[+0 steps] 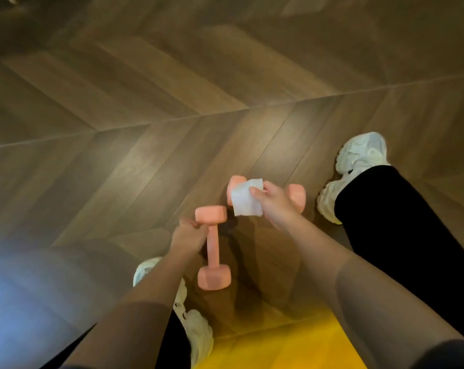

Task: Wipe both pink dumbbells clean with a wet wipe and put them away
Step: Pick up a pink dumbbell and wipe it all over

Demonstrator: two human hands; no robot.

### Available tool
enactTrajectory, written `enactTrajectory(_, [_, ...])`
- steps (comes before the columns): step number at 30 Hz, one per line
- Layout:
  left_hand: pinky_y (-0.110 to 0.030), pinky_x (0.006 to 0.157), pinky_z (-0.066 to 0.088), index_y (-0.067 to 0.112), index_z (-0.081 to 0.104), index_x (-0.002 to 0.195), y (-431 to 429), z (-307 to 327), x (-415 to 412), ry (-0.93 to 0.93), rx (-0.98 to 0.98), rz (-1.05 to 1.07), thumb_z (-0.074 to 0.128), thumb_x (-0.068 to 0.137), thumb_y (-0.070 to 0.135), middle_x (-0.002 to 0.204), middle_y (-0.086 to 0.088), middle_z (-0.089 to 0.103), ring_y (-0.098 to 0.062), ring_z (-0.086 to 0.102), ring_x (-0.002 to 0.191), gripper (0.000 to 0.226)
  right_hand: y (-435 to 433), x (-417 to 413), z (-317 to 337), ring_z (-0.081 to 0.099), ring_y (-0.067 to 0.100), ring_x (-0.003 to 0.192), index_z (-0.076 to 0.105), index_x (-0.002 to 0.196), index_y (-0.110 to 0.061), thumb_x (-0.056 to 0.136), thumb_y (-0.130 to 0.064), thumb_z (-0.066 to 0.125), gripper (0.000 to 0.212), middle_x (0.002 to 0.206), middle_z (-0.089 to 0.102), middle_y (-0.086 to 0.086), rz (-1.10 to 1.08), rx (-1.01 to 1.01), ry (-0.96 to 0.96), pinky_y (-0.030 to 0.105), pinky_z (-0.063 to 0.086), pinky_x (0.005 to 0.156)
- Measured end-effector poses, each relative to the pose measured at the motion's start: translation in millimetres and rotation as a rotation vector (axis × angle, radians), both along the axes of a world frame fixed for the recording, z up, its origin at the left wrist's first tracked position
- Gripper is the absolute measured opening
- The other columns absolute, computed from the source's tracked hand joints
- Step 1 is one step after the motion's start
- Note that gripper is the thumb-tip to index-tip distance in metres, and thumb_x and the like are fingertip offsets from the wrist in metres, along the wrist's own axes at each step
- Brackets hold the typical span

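Black trousers cover both legs, ending above chunky white trainers with thick, lumpy soles. The left hand and right hand are bare, as are the forearms, with a dark sleeve edge showing on the upper right arm.

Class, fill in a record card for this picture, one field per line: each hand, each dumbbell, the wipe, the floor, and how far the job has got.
left hand: grips the handle of the near dumbbell
right hand: its fingers pinch the wet wipe
wet wipe: white, hanging open, touching neither dumbbell as far as shown
far dumbbell: pink, apparently on the floor, partly hidden by wipe and right hand
floor: wood, chevron pattern
yellow mat: bottom edge
progress: neither dumbbell put away
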State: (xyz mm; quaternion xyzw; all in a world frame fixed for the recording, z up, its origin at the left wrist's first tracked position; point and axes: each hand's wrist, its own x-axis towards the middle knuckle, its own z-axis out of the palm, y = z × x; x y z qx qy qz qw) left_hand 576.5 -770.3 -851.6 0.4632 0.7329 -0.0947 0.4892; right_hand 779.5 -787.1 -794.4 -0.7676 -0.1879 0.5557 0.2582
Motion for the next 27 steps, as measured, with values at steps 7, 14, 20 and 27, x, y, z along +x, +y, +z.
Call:
enactTrajectory(7, [-0.040,0.090,0.050,0.002,0.046,0.132,-8.3,-28.7,19.0,-0.209,-0.212,0.133,0.063,0.094,0.018,0.116,-0.015,0.060,-0.029,0.060,0.106,0.044,-2.5,-3.3,-14.8,0.063,0.025,0.111,0.057,0.131,-0.004,0.102,-0.020,0.052,0.034,0.123,0.065,0.011,-0.006,-0.031,0.060,0.042,0.049,0.102])
enactTrajectory(14, [-0.033,0.074,0.050,0.008,0.039,0.122,-17.7,-15.8,24.5,-0.265,-0.150,0.239,0.046,0.103,0.017,0.088,-0.006,0.051,-0.017,0.054,0.076,0.022,-3.0,4.6,8.4,0.063,0.026,0.109,0.063,0.124,-0.012,0.102,-0.030,0.051,0.031,0.109,0.067,0.005,-0.007,-0.046,0.022,0.045,0.045,0.105])
enactTrajectory(20, [-0.027,0.060,0.046,0.001,0.049,0.123,5.7,91.5,23.6,-0.319,0.074,0.048,0.045,0.101,0.015,0.084,-0.011,0.057,-0.021,0.057,0.073,0.026,2.7,20.2,96.9,0.065,0.025,0.105,0.066,0.086,-0.025,0.091,-0.045,0.057,0.023,0.106,0.071,0.004,-0.012,0.080,-0.049,0.045,0.048,0.101])
enactTrajectory(27, [-0.032,0.073,0.043,0.008,0.041,0.125,18.7,289.9,31.5,-0.495,0.501,-0.211,0.049,0.099,0.034,0.104,-0.007,0.059,-0.020,0.056,0.087,0.037,-6.0,16.0,249.3,0.067,0.035,0.101,0.065,0.087,-0.002,0.067,-0.058,0.059,0.059,0.105,0.071,0.016,-0.061,0.422,-0.089,0.047,0.051,0.094])
